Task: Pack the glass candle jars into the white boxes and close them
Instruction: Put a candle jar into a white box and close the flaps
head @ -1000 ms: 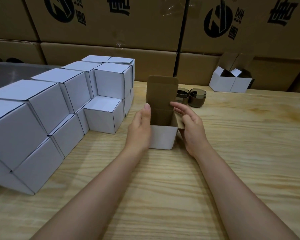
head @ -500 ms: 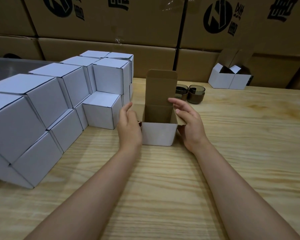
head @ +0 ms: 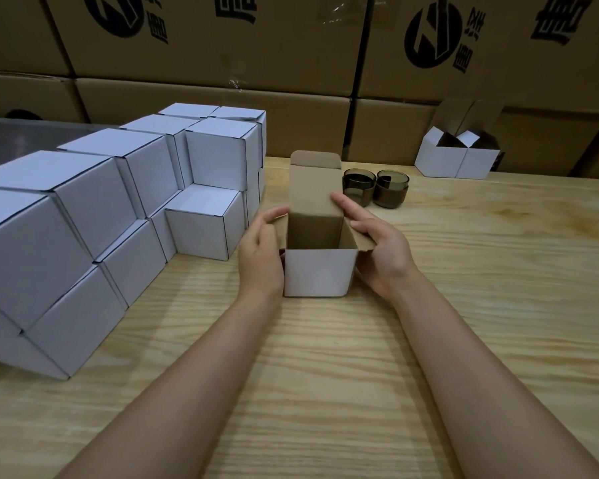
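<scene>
An open white box (head: 319, 275) stands on the wooden table (head: 464, 288) in front of me, its brown lid flap (head: 314, 188) upright at the back. Only brown cardboard shows inside it. My left hand (head: 260, 252) cups the box's left side, fingers curled over the left side flap. My right hand (head: 381, 248) lies against the right side, where the right flap rests on it, and its straight index finger touches the lid flap. Two dark glass candle jars (head: 392, 191) stand side by side just behind the box to the right.
Several shut white boxes (head: 201, 223) are stacked in steps along the left. Two open white boxes (head: 453, 162) sit at the back right. Big brown cartons (head: 222, 98) form a wall behind the table.
My left hand slid from the front left of the box to its left side, and its fingers now curl over the left flap. My right hand stayed on the right side.
</scene>
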The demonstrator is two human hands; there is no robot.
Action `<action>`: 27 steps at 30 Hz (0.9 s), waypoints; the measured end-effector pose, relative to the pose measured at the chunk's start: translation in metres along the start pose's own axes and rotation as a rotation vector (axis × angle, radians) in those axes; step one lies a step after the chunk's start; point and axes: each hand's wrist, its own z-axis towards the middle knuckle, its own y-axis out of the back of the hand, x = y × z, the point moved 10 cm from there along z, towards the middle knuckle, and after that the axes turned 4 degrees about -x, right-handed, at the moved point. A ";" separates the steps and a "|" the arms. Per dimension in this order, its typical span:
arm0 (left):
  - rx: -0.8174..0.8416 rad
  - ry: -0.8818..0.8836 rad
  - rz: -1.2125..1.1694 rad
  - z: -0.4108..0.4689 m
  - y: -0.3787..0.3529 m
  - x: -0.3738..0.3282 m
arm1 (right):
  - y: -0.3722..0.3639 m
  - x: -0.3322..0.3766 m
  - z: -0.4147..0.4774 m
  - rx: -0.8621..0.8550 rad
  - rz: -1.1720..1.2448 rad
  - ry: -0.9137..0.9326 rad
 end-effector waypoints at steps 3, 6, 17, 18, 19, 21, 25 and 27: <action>0.006 0.014 -0.044 -0.002 -0.001 0.001 | 0.000 -0.001 0.000 -0.008 0.001 -0.012; -0.001 0.057 -0.089 -0.003 -0.003 0.003 | 0.001 -0.002 0.000 -0.017 -0.047 0.004; 0.464 0.109 -0.110 0.000 -0.024 0.014 | 0.002 0.000 -0.004 0.025 -0.230 0.057; 0.512 0.114 -0.076 0.001 -0.025 0.016 | 0.001 0.001 -0.005 0.032 -0.254 0.064; 0.546 0.123 -0.041 0.002 -0.024 0.017 | 0.000 0.002 -0.005 0.041 -0.276 0.068; 0.586 0.137 0.016 0.005 -0.020 0.018 | -0.003 0.001 -0.005 0.060 -0.319 0.071; 0.587 0.134 0.055 0.007 -0.016 0.018 | -0.009 -0.003 -0.004 0.112 -0.262 0.059; 0.588 0.133 0.052 0.007 -0.016 0.019 | -0.012 -0.004 -0.003 0.139 -0.190 0.043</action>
